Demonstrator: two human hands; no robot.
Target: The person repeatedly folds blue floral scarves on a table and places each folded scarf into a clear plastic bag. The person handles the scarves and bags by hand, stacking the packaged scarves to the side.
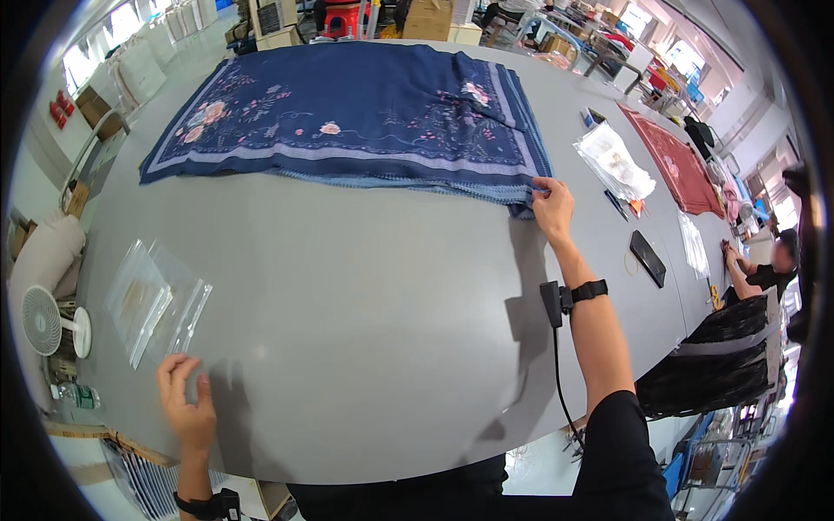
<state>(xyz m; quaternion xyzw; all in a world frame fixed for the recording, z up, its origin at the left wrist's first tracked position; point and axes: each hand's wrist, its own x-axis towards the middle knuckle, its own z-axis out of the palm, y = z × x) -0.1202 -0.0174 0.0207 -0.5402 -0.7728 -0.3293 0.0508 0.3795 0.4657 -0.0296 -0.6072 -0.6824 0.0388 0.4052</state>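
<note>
A stack of navy floral scarves (365, 98) lies spread over the far part of the grey table (365, 293), with lighter blue edges showing beneath. At its near right corner, my right hand (552, 205) pinches the layered fabric edge between thumb and fingers. My left hand (187, 400) hovers over the near left of the table, fingers apart and holding nothing. Just beyond it lie clear zip bags (146, 299). Each wrist wears a black strap with a small device; a cable hangs from the right one.
On the right are a pack of clear bags (614, 161), a pen (616, 204), a black phone (647, 259) and a red floral scarf (677, 163). A co-worker (772, 270) is at the right edge. A white fan (44, 320) and a bottle (77, 395) stand left.
</note>
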